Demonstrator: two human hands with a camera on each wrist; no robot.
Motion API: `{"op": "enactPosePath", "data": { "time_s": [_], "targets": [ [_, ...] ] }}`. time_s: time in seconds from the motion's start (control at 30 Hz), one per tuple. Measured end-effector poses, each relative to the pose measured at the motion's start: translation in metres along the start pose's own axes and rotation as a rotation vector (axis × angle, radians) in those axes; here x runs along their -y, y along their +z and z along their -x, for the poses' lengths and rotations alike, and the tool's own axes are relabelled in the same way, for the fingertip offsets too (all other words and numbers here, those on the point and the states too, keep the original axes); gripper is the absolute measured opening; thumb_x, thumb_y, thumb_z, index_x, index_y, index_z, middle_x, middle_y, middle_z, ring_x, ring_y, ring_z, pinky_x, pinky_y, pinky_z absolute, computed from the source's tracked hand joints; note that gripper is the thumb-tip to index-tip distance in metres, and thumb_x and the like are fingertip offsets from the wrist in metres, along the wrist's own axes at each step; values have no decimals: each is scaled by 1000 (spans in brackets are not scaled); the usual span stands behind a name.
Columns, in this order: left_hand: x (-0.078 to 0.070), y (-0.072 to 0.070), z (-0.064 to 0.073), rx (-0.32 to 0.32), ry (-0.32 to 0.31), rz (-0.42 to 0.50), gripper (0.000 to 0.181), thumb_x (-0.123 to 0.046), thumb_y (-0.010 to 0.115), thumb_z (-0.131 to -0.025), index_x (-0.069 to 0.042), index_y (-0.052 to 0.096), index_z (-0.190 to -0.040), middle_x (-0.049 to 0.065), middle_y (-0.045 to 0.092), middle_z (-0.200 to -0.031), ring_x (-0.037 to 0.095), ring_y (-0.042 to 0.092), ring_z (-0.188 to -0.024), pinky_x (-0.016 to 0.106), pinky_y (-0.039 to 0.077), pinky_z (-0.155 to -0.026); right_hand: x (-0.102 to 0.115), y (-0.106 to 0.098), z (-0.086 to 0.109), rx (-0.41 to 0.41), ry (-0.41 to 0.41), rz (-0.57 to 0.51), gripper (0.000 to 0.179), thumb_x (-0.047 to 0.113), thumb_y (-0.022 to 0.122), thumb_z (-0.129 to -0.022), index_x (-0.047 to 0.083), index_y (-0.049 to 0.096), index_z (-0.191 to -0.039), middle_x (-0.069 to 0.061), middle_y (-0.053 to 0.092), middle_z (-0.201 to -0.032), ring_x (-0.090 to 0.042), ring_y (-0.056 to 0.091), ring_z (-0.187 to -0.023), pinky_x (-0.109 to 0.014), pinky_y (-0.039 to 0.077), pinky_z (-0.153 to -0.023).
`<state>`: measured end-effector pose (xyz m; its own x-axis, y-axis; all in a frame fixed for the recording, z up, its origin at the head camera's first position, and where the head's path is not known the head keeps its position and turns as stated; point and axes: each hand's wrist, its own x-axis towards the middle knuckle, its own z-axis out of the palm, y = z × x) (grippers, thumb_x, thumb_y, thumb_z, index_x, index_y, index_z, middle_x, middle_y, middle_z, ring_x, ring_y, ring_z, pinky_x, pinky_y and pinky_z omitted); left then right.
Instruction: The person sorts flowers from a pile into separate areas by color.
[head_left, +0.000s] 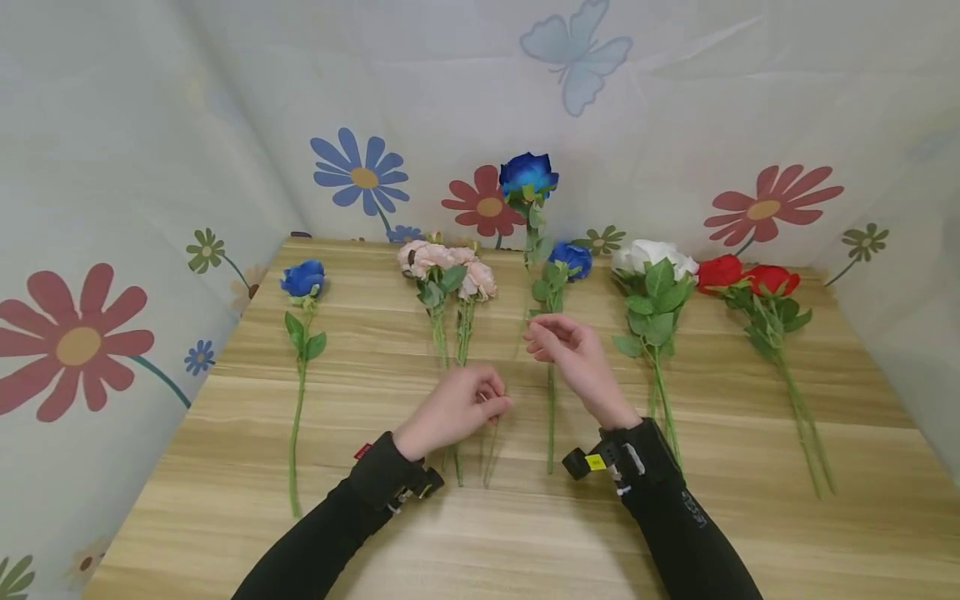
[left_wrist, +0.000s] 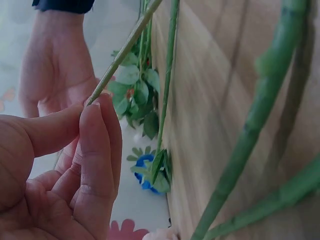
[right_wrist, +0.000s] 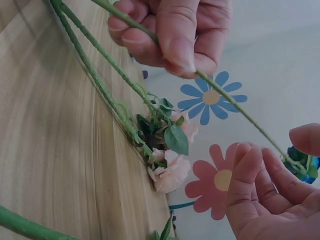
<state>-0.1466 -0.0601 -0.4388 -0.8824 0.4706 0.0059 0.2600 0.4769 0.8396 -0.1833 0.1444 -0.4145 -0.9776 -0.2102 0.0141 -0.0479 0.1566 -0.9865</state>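
My left hand (head_left: 455,410) pinches the thin green stem of a blue rose (head_left: 528,177) between thumb and fingers. The rose stands up off the table, its bloom near the back wall. Higher along that stem is my right hand (head_left: 576,358), palm turned inward; in the right wrist view its thumb stays apart from the fingertips (right_wrist: 248,152), with the stem passing between them. A second blue rose (head_left: 572,260) lies on the table beyond the right hand. Pink flowers (head_left: 442,265) on two stems lie just left, partly behind the left hand.
On the wooden table (head_left: 225,467), another blue rose (head_left: 303,279) lies at the left. White roses (head_left: 652,258) lie right of centre, beside two red roses (head_left: 772,280). A flower-printed cloth (head_left: 450,75) hangs behind and along the sides.
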Motion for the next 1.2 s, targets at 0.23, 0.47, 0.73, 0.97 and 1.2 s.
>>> {"op": "enactPosePath", "data": {
  "time_s": [0.23, 0.47, 0.73, 0.97, 1.2],
  "targets": [
    [2, 8, 0, 34, 3, 34, 14, -17, 67, -98, -9, 64, -87, 4, 71, -75, 20, 70, -68, 21, 47, -56, -3, 1, -2, 2, 10, -7, 37, 24, 57, -104, -4, 59, -129, -10, 69, -107, -7, 67, -89, -23, 57, -83],
    [0, 10, 0, 41, -6, 29, 15, -18, 67, -98, -10, 63, -86, 3, 70, -73, 21, 69, -65, 20, 43, -53, -7, 3, -3, 13, 14, 33, 32, 15, 62, -100, -2, 58, -128, -27, 68, -116, -8, 70, -86, -33, 59, -85],
    [-1, 14, 0, 29, -2, 1, 12, -15, 67, -98, -9, 63, -88, 3, 71, -75, 17, 68, -64, 20, 46, -53, -9, 8, -3, -3, -37, 92, 33, 4, 65, -96, -7, 56, -126, -26, 70, -106, -4, 70, -79, -30, 60, -78],
    [-3, 12, -1, 8, 19, 4, 18, -23, 64, -101, -7, 68, -93, 7, 72, -81, 20, 70, -68, 22, 50, -58, -6, 2, -6, -11, -21, 15, 32, 1, 61, -98, -8, 53, -127, -16, 70, -98, -3, 69, -77, -24, 60, -78],
    [-1, -7, 0, -69, -21, 7, 28, -31, 57, -104, -6, 70, -105, 9, 72, -88, 16, 69, -76, 26, 54, -65, -6, -23, -9, 28, 24, 43, 37, 2, 59, -99, -12, 50, -132, 8, 68, -91, -7, 71, -83, -21, 59, -79]
  ]
}}
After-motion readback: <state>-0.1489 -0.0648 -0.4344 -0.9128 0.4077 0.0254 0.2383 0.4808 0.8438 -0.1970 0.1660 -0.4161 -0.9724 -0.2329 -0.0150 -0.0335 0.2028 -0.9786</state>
